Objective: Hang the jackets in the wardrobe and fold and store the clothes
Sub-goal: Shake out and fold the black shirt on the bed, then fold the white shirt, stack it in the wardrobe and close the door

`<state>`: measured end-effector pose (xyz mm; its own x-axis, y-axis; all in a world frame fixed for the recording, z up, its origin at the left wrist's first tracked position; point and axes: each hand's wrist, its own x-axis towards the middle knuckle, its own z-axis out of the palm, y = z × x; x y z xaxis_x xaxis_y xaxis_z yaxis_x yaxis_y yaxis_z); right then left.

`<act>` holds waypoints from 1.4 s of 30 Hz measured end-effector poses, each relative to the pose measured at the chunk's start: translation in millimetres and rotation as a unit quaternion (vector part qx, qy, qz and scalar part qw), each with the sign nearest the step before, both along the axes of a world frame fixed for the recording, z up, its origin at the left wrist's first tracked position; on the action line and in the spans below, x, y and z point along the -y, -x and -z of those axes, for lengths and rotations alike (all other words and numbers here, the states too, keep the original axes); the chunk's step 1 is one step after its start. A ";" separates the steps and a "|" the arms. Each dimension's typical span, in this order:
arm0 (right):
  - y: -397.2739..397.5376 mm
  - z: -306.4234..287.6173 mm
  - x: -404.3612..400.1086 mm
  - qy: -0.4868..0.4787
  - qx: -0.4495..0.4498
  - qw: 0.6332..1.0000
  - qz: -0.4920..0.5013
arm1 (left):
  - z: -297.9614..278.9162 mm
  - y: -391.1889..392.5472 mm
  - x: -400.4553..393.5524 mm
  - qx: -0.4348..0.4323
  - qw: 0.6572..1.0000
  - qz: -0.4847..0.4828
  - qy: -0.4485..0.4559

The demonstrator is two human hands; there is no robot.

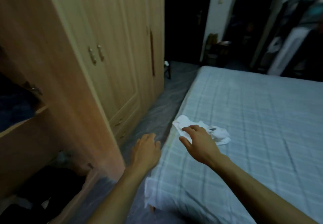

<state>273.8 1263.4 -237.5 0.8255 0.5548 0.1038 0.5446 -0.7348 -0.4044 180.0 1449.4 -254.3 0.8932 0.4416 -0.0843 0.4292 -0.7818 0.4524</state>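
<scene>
A crumpled white garment (219,134) lies near the left edge of the bed (262,127). My right hand (197,141) reaches over it with fingers spread, fingertips touching or just above the cloth. My left hand (146,149) hovers over the floor between bed and wardrobe, fingers loosely curled and holding nothing. The wooden wardrobe (108,48) fills the left side. Its nearest section stands open, showing dark clothes (15,104) on a shelf and more dark clothes (49,185) below.
A narrow grey floor strip (157,108) runs between wardrobe and bed. White cloth (150,194) hangs at the bed's near corner. A dark doorway (185,22) lies beyond, and hanging clothes (297,40) stand at the far right.
</scene>
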 end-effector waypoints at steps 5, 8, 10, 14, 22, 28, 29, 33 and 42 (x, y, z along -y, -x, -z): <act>9.0 0.1 48.6 0.025 -0.010 0.997 0.075 | 7.5 -34.7 11.8 0.025 0.999 0.042 0.005; 14.5 6.9 85.7 0.028 -0.020 0.992 0.121 | 14.3 -49.0 45.4 0.014 0.997 0.072 0.026; 14.7 12.6 106.8 0.031 -0.025 0.988 0.152 | 20.7 -53.9 75.6 0.013 0.993 0.115 0.030; -2.8 25.9 133.6 0.029 -0.043 0.980 0.190 | 26.8 -71.9 122.5 -0.012 0.988 0.157 0.011; -85.2 68.3 165.4 -0.014 -0.088 0.982 0.169 | 42.9 -155.8 157.6 -0.028 0.990 0.139 0.006; -162.4 88.4 194.3 -0.035 -0.119 0.984 0.130 | 53.3 -226.2 180.1 -0.041 0.995 0.093 0.001; -174.0 91.0 197.7 -0.030 -0.121 0.984 0.127 | 55.1 -235.9 181.9 -0.041 0.995 0.087 0.005; -216.3 103.7 204.2 -0.020 -0.127 0.985 0.114 | 67.4 -268.2 182.6 -0.046 0.996 0.068 0.023; -290.9 141.3 199.6 0.009 -0.157 0.980 0.126 | 107.7 -360.0 150.1 -0.041 0.992 0.036 0.117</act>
